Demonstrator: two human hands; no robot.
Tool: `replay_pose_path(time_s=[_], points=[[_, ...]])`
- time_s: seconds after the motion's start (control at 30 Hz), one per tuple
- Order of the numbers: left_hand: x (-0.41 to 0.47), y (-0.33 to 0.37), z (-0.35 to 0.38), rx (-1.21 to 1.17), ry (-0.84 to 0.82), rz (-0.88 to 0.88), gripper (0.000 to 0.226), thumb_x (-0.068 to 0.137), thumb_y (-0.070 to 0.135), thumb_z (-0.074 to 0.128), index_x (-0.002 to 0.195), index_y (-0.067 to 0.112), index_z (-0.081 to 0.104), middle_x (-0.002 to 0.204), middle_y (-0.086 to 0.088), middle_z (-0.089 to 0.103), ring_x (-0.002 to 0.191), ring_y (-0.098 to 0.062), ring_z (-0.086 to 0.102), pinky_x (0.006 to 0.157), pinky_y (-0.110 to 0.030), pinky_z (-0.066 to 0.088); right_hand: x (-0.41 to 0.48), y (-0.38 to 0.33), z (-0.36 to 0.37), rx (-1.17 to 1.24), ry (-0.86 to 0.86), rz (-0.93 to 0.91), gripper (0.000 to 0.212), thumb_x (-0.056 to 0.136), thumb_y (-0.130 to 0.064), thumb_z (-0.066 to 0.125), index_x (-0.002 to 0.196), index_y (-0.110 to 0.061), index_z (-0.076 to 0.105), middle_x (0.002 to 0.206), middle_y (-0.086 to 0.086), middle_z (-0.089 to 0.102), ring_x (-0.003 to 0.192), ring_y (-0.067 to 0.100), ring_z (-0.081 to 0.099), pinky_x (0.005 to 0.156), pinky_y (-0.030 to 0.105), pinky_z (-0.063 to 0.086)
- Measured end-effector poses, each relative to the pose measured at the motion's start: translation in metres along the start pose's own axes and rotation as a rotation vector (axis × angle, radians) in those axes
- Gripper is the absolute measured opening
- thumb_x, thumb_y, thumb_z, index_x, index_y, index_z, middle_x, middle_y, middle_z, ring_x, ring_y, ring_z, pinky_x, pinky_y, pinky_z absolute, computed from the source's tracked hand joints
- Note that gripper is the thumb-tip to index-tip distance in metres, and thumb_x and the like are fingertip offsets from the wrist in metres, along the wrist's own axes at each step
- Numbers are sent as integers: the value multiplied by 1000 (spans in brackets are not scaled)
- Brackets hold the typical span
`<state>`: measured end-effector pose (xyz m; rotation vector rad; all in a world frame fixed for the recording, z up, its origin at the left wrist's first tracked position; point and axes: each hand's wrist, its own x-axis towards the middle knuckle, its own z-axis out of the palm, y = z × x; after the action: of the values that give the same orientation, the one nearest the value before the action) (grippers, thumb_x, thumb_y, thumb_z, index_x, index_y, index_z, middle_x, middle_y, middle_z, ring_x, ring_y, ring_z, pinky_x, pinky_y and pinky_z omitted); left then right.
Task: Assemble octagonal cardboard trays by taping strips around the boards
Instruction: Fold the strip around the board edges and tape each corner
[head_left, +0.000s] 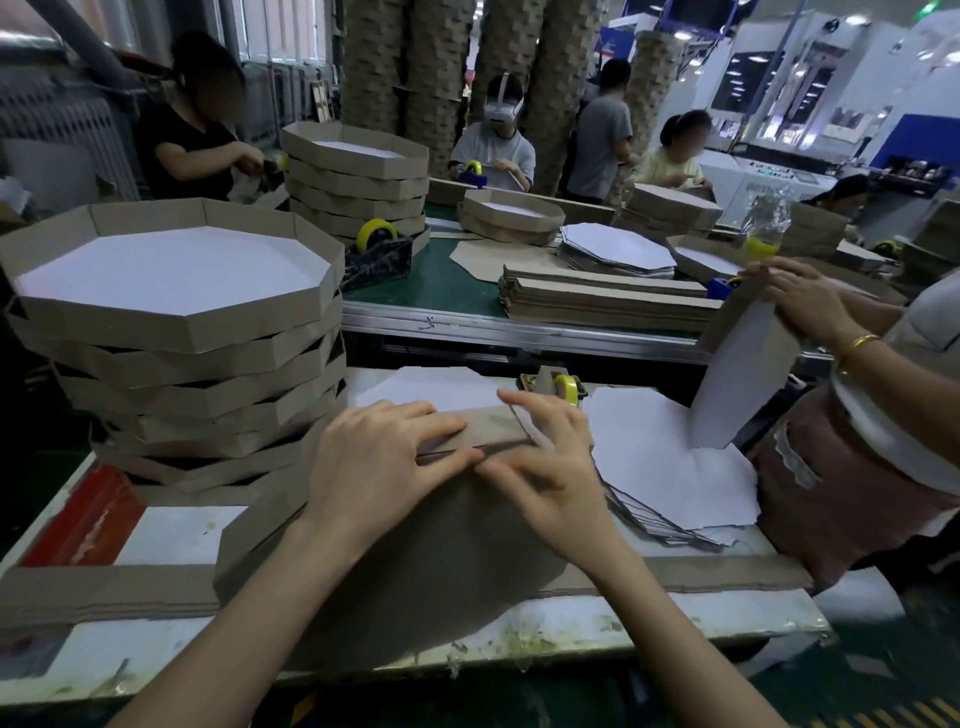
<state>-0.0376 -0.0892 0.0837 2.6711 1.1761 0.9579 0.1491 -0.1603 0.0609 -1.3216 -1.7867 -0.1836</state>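
An upturned octagonal cardboard tray lies brown side up on the white worktable in front of me. A brown strip wraps along its far edge. My left hand presses flat on the strip and the board's edge. My right hand lies beside it, fingers straight, fingertips meeting the left thumb at the seam. A tape dispenser with a yellow roll stands just beyond my right hand.
A tall stack of finished trays stands at the left. Loose white octagonal boards lie at the right, flat brown strips along the near edge. Another person's hands hold a board at the right. Other workers sit across the green conveyor.
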Motion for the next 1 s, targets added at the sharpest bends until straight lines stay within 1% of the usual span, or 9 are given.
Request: replay_pose_path(time_s=[0.07, 0.17, 0.27, 0.33, 0.43, 0.57, 0.73, 0.9, 1.0], points=[[-1, 0, 0, 23, -42, 15, 48, 86, 72, 46, 115, 42, 67, 102, 20, 67, 92, -9, 61, 75, -30, 45, 9, 0, -5, 133, 94, 143, 27, 94, -30, 58, 75, -21, 75, 121, -2, 64, 119, 19, 52, 103, 22, 33], [2, 0, -1, 29, -81, 22, 49, 83, 72, 45, 117, 42, 65, 105, 22, 66, 94, -8, 59, 74, -27, 38, 24, 11, -15, 296, 251, 342, 34, 97, -28, 53, 66, -31, 67, 94, -10, 71, 103, 13, 62, 91, 22, 42], [5, 0, -3, 46, -127, 18, 51, 82, 71, 45, 122, 43, 62, 107, 22, 64, 96, -8, 58, 74, -28, 38, 41, 49, -24, 329, 263, 626, 38, 95, -23, 56, 62, -31, 72, 84, -12, 72, 96, 11, 62, 81, 22, 46], [6, -2, -3, 61, -158, 8, 52, 83, 71, 46, 125, 45, 59, 107, 22, 63, 97, -8, 57, 74, -28, 39, 49, 85, -27, 345, 161, 881, 28, 96, -23, 57, 74, -26, 74, 87, -6, 70, 91, 15, 60, 72, 26, 47], [10, -9, -1, 82, -241, 35, 55, 82, 73, 46, 133, 50, 50, 108, 23, 58, 96, -6, 52, 73, -28, 38, 44, 144, -21, 288, -29, 1140, 15, 97, -19, 55, 91, -17, 69, 100, 5, 65, 83, 16, 56, 76, 36, 50], [12, -20, -1, -74, -205, -19, 64, 69, 83, 44, 125, 55, 56, 123, 29, 48, 97, -3, 49, 66, -23, 37, 25, 202, 0, 145, -203, 1258, 28, 98, -11, 49, 121, -4, 64, 105, 14, 62, 85, 24, 57, 82, 42, 51], [16, -25, 2, -90, -201, -48, 64, 67, 84, 39, 125, 61, 50, 133, 36, 29, 101, 0, 45, 74, -10, 29, 14, 249, 32, -87, -382, 1306, 32, 94, -13, 52, 123, 0, 57, 120, 23, 58, 111, 42, 57, 97, 51, 50], [18, -23, 4, -52, -186, -33, 59, 73, 79, 42, 126, 56, 53, 133, 31, 32, 98, 3, 45, 71, -10, 27, 15, 283, 59, -195, -353, 1414, 41, 99, -14, 51, 135, 6, 48, 142, 28, 38, 125, 45, 46, 105, 47, 40], [20, -26, 4, -53, -205, -46, 61, 73, 80, 43, 129, 57, 46, 133, 31, 34, 99, 4, 44, 74, -11, 29, 23, 287, 70, -70, -144, 1600, 54, 99, -9, 47, 149, -3, 28, 150, 26, 27, 131, 47, 37, 106, 51, 37]])
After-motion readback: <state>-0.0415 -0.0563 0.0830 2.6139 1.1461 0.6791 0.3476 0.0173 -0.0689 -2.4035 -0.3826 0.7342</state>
